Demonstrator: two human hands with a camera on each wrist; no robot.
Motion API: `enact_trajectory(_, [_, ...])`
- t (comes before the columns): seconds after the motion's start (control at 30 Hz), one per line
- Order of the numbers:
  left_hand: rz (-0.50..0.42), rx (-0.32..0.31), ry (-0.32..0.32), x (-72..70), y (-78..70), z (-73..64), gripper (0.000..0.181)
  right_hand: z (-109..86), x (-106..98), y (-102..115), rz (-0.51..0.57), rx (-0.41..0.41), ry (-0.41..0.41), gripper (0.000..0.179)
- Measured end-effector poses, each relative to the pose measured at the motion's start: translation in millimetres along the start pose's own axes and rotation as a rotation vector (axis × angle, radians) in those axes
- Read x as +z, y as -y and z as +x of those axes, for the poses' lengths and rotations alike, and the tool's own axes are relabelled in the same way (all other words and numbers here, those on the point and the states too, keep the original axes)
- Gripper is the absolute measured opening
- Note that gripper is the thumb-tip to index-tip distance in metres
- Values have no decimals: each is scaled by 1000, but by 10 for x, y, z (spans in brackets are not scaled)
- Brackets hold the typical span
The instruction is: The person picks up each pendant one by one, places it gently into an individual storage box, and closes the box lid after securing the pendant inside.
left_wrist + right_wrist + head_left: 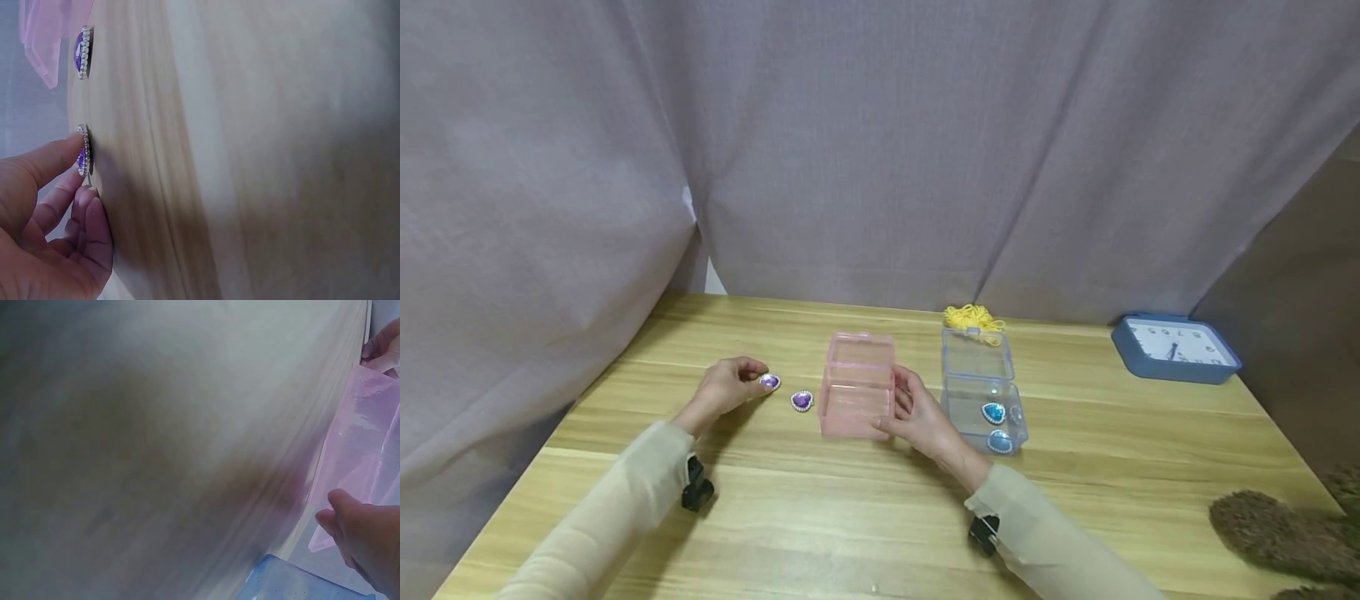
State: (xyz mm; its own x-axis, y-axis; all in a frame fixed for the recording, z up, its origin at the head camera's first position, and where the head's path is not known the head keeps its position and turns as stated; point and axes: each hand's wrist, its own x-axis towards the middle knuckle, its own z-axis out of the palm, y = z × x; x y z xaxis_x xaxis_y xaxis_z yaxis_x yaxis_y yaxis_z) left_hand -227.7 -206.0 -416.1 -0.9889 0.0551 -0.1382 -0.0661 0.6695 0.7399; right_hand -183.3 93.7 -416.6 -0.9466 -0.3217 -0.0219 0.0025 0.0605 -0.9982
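The left hand (722,390) pinched one purple gem (770,382) between the thumb and the fingertips, close at the table (820,517); whether this gem was already free of the wood, I could not tell. The right hand (928,425) held the pink box (850,427) by its right side, with the thumb at the near corner and the other fingers along the side wall. The two hands were apart from each other, with the box and a second purple gem (802,401) between them. This second gem lay on the table, just left of the box, so the open compartment was to the right of the left hand, past this gem. The left hand was clearly the nearer one to both purple gems, and the right hand was nearer to the box. The lid (863,350) was turned back, so that box and lid together stretched toward the far side. Just beyond the right hand stood a bluish clear box (962,412), also open, in which two blue gems (994,413) showed. Behind it lay a yellow cord bundle (966,317), and well apart on the right was a blue-framed clock (1180,348).
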Motion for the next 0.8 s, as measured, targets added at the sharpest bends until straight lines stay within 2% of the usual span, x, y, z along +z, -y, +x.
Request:
enact_trajectory(0.2, [42, 24, -30, 16, -11, -3, 25, 7, 8, -6, 10, -1, -14, 81])
enact_trajectory(0.43, [56, 93, -66, 40, 12, -12, 24, 13, 5, -29, 31, -1, -1, 81])
enact_trajectory(0.67, [18, 118, -89, 33, 6, -8, 23, 12, -3, -26, 22, 2, -5, 80])
enact_trajectory(0.8, [-37, 126, -87, 16, 13, -2, 25, 0, -5, -15, 17, 4, -8, 80])
